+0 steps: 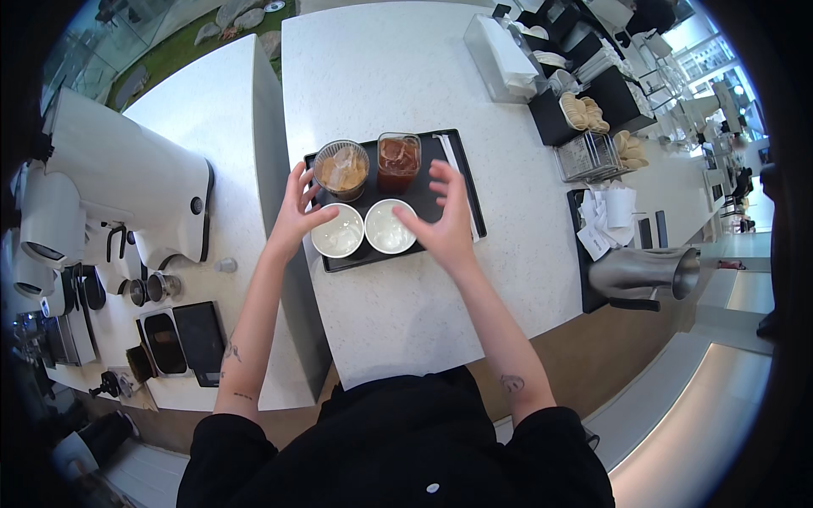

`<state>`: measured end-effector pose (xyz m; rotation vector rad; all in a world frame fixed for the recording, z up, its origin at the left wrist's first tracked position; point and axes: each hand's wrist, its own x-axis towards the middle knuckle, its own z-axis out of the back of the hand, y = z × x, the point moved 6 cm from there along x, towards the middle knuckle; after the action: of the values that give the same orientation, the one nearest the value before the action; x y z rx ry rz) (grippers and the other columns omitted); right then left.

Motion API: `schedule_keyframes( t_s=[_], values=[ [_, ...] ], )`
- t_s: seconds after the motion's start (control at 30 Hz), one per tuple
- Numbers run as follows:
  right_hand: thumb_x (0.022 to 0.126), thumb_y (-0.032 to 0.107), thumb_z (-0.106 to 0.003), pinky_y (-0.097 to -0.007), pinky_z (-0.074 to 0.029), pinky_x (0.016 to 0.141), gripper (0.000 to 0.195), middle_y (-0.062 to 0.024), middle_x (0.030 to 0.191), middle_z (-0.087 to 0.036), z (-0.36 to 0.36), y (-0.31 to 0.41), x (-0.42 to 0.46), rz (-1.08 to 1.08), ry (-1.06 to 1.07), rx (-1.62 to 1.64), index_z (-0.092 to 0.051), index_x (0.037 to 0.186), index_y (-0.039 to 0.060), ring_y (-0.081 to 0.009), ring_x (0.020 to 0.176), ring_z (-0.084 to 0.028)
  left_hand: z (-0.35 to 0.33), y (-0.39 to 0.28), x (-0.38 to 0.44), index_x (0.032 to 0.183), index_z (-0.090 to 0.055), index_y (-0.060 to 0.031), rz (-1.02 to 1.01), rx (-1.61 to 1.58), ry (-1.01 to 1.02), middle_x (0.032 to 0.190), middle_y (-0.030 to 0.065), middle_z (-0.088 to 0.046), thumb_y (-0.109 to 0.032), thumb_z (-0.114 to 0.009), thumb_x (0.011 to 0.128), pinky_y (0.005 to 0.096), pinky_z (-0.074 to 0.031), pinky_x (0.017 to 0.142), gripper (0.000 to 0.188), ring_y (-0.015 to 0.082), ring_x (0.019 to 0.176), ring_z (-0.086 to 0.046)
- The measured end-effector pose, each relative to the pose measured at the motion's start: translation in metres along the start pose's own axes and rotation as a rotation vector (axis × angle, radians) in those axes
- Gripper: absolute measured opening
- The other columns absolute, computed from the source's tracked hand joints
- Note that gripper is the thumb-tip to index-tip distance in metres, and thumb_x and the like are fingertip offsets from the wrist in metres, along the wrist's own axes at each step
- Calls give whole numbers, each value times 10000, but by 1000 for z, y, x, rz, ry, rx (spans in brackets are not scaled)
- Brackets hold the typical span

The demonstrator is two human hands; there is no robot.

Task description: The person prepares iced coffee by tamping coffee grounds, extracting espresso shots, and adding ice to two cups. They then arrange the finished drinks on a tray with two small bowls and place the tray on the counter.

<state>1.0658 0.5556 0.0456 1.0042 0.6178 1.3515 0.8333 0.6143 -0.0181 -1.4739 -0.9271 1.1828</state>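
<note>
A black rectangular tray (414, 188) lies on the pale speckled counter before me. On its far side stand a ribbed clear glass (343, 169) of light brown iced drink and a square-sided glass (399, 162) of reddish-brown iced drink. Nearer me sit two round white cups, a left cup (338, 231) and a right cup (390, 227), both seemingly holding clear liquid. My left hand (301, 206) hovers by the tray's left edge, fingers apart. Over the right side is my right hand (446, 217), spread and holding nothing; its thumb overlaps the right cup in view. White paper-wrapped sticks (450, 156) lie along the tray's right edge.
Left, across a gap, a white espresso machine (133, 171) stands on another counter. A clear napkin box (502, 60), black holders (549, 117) with wooden cutlery and a wire basket (587, 155) line the right side. A metal pitcher (641, 273) stands near the right edge.
</note>
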Motion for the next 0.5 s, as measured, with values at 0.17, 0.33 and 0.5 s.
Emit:
schedule_keyframes(
  t_s=[0.17, 0.33, 0.5],
  values=[
    [626, 274, -808, -404, -421, 926, 860, -151, 1218, -469, -24, 11, -35, 76, 188, -163, -342, 1314, 52, -299, 1134, -486, -11, 17, -52, 1435, -116, -26, -49, -101, -38, 1462, 163, -247, -186, -730, 717, 376, -302, 1076, 958, 274, 1325, -317],
    [593, 244, -794, -413, -438, 887, 839, -122, 1173, -501, -20, 5, -29, 85, 170, -142, -373, 1307, 114, -318, 1058, -517, -35, 17, -66, 1410, -187, -15, -245, 9, -54, 1440, 147, -292, -102, -841, 576, 359, -362, 1039, 1063, 238, 1285, -373],
    [589, 239, -806, -388, -421, 936, 842, -153, 1193, -504, -3, -7, -19, 76, 169, -150, -384, 1299, 73, -323, 1111, -503, -46, 17, -54, 1368, -267, 1, -225, 256, -184, 1324, 142, -446, -124, -824, 611, 331, -393, 982, 948, 220, 1187, -475]
  ],
)
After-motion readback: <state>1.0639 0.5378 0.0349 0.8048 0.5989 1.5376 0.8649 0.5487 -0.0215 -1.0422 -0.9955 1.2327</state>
